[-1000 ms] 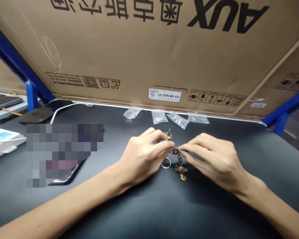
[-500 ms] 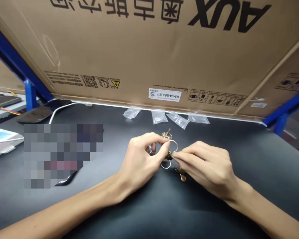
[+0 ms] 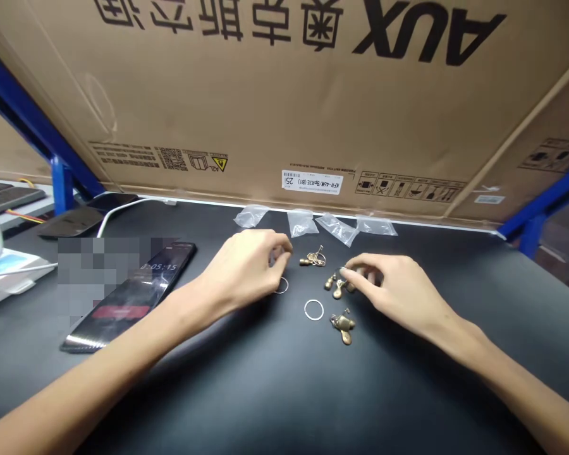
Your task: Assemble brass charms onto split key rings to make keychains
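Observation:
My right hand (image 3: 398, 284) is closed, with thumb and forefinger pinching a thin metal key ring (image 3: 342, 270). Small brass charms (image 3: 337, 289) hang from that ring, close over the table. Loosely curled, my left hand (image 3: 251, 265) hovers left of the charms, its thumb a little apart from the forefinger and nothing visible between them. A silver ring (image 3: 284, 285) shows partly beneath it. Another plain silver ring (image 3: 313, 310) lies between the hands. Behind it rests a bunch of brass charms (image 3: 314, 258), and nearer me another brass charm cluster (image 3: 344, 324).
Several clear plastic bags (image 3: 302, 222) lie along the back edge, against a large cardboard box (image 3: 265, 107). On the left are a phone with a timer (image 3: 137, 297), a white cable (image 3: 107, 218) and a white box (image 3: 9, 278). Blue frame posts (image 3: 62, 183) stand at both sides.
My hands have moved apart; the left went left, letting go of the metal pieces it held. The right keeps the ring with its charms. The brass bunch at the back now lies uncovered.

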Demonstrator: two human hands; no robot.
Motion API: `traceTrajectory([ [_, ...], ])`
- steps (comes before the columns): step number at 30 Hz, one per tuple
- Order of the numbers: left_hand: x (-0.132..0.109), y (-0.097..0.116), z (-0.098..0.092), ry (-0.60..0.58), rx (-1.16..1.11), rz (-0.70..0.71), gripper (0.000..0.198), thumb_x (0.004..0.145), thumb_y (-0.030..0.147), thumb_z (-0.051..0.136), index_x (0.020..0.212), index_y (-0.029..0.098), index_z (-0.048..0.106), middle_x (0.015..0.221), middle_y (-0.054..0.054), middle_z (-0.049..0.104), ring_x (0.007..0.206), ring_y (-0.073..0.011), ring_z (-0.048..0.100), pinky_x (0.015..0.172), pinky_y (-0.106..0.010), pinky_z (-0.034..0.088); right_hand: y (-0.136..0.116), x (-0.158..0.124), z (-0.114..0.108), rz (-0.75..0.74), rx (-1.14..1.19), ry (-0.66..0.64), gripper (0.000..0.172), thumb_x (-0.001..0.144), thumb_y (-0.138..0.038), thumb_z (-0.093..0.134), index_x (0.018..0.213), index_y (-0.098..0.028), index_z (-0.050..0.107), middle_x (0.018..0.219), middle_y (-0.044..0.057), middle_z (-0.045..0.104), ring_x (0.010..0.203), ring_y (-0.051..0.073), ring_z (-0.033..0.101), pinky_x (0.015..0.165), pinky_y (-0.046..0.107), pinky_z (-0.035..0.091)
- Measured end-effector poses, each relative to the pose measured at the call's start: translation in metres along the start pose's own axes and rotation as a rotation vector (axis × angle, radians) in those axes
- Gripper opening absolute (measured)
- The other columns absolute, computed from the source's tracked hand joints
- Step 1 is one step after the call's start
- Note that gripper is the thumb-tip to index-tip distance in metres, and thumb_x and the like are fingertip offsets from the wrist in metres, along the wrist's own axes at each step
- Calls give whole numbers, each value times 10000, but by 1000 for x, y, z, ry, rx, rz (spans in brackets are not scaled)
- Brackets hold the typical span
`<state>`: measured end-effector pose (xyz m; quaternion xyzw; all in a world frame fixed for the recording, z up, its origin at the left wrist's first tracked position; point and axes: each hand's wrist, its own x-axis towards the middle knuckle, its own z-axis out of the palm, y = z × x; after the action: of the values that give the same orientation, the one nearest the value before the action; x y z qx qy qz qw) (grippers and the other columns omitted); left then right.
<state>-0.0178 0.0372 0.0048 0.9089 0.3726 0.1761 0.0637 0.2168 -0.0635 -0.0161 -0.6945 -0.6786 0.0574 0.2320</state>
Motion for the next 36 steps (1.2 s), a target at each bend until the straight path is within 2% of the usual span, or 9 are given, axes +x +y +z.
traceTrajectory([
  [3,-3,-7,-7,-229,85,42,167,857,316,556,931,234,682,801,-25,706,700,-210,642,600,-290,409,5,3,-1,42,-101,85,242,912,-428,569,987,-270,736,752,-18,736,647,184,659,596,288,430],
  [6,-7,-10,-2,-296,110,97,120,868,253,528,886,208,638,839,-60,691,707,-213,636,602,-298,384,4,2,-2,4,-85,141,228,931,-382,542,957,-258,731,751,-18,737,664,177,672,619,284,434],
  [10,-9,-16,10,-270,169,112,143,838,153,486,727,200,564,688,-52,622,572,-190,541,547,-308,285,-3,-3,0,-80,-46,144,211,939,-320,528,907,-247,723,766,-20,743,661,166,668,616,275,425],
  [14,-7,-17,16,-203,1,33,104,790,155,518,700,205,530,608,6,570,508,-145,462,531,-279,263,-8,-8,2,-129,7,121,229,950,-317,516,916,-238,728,799,1,747,656,169,651,612,276,421],
  [17,-6,-2,19,-191,-156,-9,89,842,267,520,777,209,538,622,37,587,521,-127,495,510,-236,320,-12,-10,3,-144,90,53,246,958,-376,523,944,-250,734,814,-4,737,632,150,615,620,275,430],
  [20,-9,22,25,-107,-499,-112,105,874,274,494,799,204,514,629,51,558,548,-113,494,519,-216,364,-16,-12,6,-159,162,-25,264,938,-454,562,1001,-259,729,820,-7,722,618,142,592,600,267,434],
  [24,-18,43,32,-70,-726,-102,115,917,253,469,812,206,473,651,60,536,568,-96,493,557,-209,395,-17,-13,10,-193,226,-35,226,963,-372,546,978,-238,727,838,12,721,657,154,610,617,272,452],
  [29,-22,44,32,-107,-693,-66,157,927,288,516,838,188,599,666,43,586,542,-92,483,536,-212,395,-15,-12,9,-192,326,2,159,955,-301,578,948,-240,725,853,-6,731,654,139,623,625,261,472],
  [36,-21,44,28,-57,-694,-35,262,972,336,479,981,216,712,815,-2,679,625,-117,553,542,-215,431,-8,-9,7,-315,174,118,114,964,-241,564,982,-230,676,938,12,717,770,155,652,700,275,477],
])
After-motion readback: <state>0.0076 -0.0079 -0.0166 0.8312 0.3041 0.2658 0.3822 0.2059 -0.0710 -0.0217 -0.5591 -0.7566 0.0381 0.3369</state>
